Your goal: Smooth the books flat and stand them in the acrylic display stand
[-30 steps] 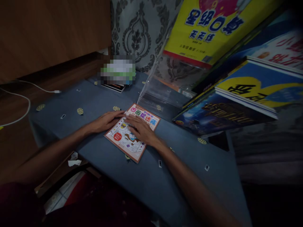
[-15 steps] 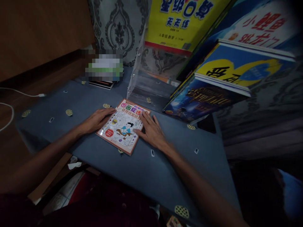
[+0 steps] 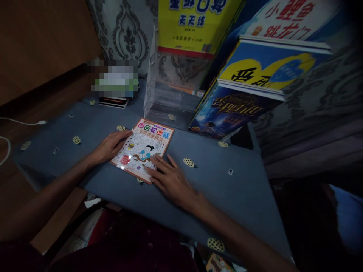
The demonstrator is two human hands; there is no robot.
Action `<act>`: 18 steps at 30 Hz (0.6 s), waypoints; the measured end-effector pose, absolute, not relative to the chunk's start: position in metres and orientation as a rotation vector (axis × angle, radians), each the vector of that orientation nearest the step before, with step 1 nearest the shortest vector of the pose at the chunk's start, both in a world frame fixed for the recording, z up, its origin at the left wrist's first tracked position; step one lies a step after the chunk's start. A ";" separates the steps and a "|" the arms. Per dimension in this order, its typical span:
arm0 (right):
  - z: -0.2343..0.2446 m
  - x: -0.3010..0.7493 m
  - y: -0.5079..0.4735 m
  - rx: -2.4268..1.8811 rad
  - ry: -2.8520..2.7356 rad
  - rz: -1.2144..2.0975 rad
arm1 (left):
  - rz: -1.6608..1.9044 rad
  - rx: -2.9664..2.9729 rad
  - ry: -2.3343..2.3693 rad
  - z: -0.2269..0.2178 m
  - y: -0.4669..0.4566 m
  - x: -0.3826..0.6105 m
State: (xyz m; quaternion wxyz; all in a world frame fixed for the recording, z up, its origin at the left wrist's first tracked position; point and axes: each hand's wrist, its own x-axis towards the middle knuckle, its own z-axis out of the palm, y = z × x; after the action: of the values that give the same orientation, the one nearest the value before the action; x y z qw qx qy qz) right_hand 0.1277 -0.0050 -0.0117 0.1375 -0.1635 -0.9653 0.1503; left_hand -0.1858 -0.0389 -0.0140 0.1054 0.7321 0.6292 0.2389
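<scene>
A thin picture book (image 3: pixel 141 149) with an orange border and a drawn figure in blue lies face up and closed on the grey cloth-covered table (image 3: pixel 204 189). My left hand (image 3: pixel 109 147) rests along its left edge, fingers stretched out and fingertips touching the cover's side. Over the lower right part of the cover lies my right hand (image 3: pixel 170 177), fingers spread, its fingertips on the book and the palm past the right edge. Neither hand grips the book.
Behind the book stands a clear acrylic rack (image 3: pixel 149 90) with a yellow workbook (image 3: pixel 187 34) in it. Several books, among them a dark blue book (image 3: pixel 235 109), stand at the right back. A book stack (image 3: pixel 113 102) sits at back left. A white cable (image 3: pixel 25 122) lies at far left.
My right hand has slid down from the upper right of the cover to its lower right corner, uncovering the title. My left hand stays at the left edge. The view has shifted slightly.
</scene>
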 end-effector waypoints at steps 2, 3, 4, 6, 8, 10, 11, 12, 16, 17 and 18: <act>-0.010 0.129 -0.009 -0.404 -2.768 0.436 | 0.718 2.148 1.866 -0.014 -0.040 -0.184; -0.010 0.130 -0.009 -0.377 -2.756 0.434 | 0.729 2.140 1.872 -0.014 -0.040 -0.183; -0.011 0.131 -0.010 -0.350 -2.742 0.431 | 0.739 2.126 1.880 -0.013 -0.040 -0.182; -0.011 0.131 -0.009 -0.296 -2.719 0.432 | 0.769 2.083 1.911 -0.011 -0.038 -0.178; -0.011 0.132 -0.007 -0.259 -2.700 0.440 | 0.814 2.008 1.964 -0.009 -0.032 -0.174; -0.010 0.132 -0.006 -0.240 -2.700 0.450 | 0.867 1.891 1.992 -0.005 -0.022 -0.171; -0.009 0.132 -0.006 -0.239 -2.708 0.456 | 0.895 1.816 1.984 -0.004 -0.016 -0.170; -0.008 0.132 -0.005 -0.237 -2.716 0.462 | 0.926 1.728 1.963 -0.002 -0.010 -0.170; -0.005 0.134 -0.005 -0.231 -2.731 0.487 | 1.062 1.289 1.845 0.007 0.010 -0.174; -0.004 0.135 -0.005 -0.229 -2.729 0.492 | 1.079 1.193 1.823 0.009 0.013 -0.176; -0.004 0.136 -0.005 -0.227 -2.724 0.496 | 1.085 1.118 1.805 0.012 0.015 -0.177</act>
State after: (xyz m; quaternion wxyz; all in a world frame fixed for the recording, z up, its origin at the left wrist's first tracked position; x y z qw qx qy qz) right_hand 0.1359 -0.0047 -0.0045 0.1807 -0.0802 -0.9644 0.1756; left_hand -0.1771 0.0147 0.0118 0.3698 0.4355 0.7034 0.4229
